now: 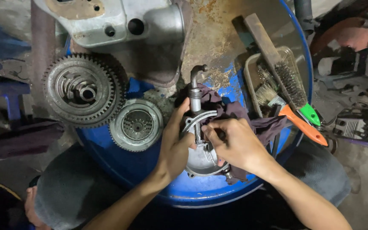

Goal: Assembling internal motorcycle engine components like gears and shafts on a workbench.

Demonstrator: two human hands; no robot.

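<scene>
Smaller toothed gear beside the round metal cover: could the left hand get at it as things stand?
Probably yes: the smaller gear lies uncovered beside the left hand, nothing between them, though that hand now grips the metal cover.

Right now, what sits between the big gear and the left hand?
In the head view, a smaller toothed gear lies flat on the blue drum top, touching the big gear and apart from the left hand.

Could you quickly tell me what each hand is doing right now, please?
Left hand: closed around the round metal housing.
Right hand: fingertips pinched at the housing's centre, over the dark rag.
</scene>
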